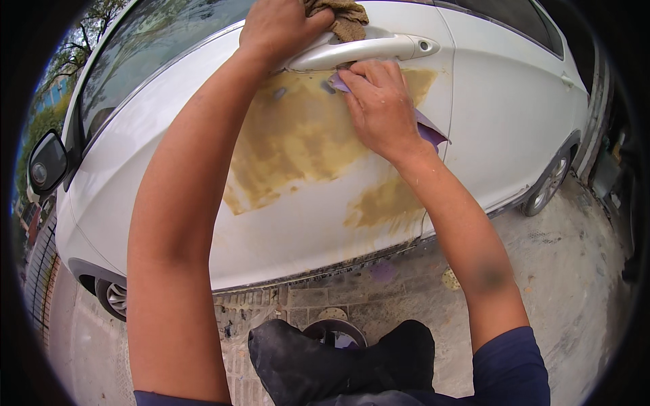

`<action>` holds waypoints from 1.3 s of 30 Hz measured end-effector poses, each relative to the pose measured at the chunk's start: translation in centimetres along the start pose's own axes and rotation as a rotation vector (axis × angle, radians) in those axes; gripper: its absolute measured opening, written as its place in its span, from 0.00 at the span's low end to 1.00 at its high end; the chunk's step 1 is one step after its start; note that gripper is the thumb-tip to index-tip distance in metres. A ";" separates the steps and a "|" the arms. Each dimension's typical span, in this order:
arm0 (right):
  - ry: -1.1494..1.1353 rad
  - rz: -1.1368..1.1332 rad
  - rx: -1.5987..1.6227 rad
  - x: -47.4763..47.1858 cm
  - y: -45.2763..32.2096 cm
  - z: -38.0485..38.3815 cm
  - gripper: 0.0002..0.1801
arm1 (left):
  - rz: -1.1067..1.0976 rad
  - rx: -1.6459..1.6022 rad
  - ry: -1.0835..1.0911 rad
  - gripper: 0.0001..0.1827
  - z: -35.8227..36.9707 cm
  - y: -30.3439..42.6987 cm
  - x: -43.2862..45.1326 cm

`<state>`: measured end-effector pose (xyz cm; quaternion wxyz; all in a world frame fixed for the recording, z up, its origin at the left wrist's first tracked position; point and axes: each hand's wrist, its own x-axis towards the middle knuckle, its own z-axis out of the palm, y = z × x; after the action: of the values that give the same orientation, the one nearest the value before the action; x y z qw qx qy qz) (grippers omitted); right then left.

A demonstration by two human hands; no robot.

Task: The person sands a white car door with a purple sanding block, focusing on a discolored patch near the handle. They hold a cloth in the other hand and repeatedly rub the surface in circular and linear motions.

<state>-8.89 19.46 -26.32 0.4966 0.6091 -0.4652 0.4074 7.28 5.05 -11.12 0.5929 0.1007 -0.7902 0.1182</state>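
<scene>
My right hand pinches a folded sheet of purple sandpaper and presses it to the door just under the handle. The sandpaper's corner shows at my fingertips, and a larger flap sticks out behind the palm. Above the white door handle, my left hand grips a brown cloth; part of that hand is cut off by the top edge. Yellow-brown body filler is spread over the white car door, with small grey spots near the handle. A second filler patch lies lower right.
Between my knees stands a round bucket with dark liquid inside. On the paved ground are a round perforated disc and a purple stain. The side mirror juts out at left, and the rear door is at right.
</scene>
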 end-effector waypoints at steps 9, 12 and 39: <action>-0.016 -0.004 -0.048 -0.5 -1.9 1.3 0.22 | 0.029 0.016 0.032 0.30 0.2 -0.2 0.1; 0.077 0.050 -0.059 -1.0 -2.8 2.0 0.22 | 0.041 -0.018 -0.004 0.31 0.0 -0.5 0.1; 0.070 -0.526 -0.089 2.2 1.1 2.2 0.23 | 0.077 0.013 -0.034 0.32 0.1 -0.8 0.4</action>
<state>-9.36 16.89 -24.37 0.6276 0.6721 -0.2909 0.2642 7.35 4.25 -10.65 0.5737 0.0758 -0.8027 0.1443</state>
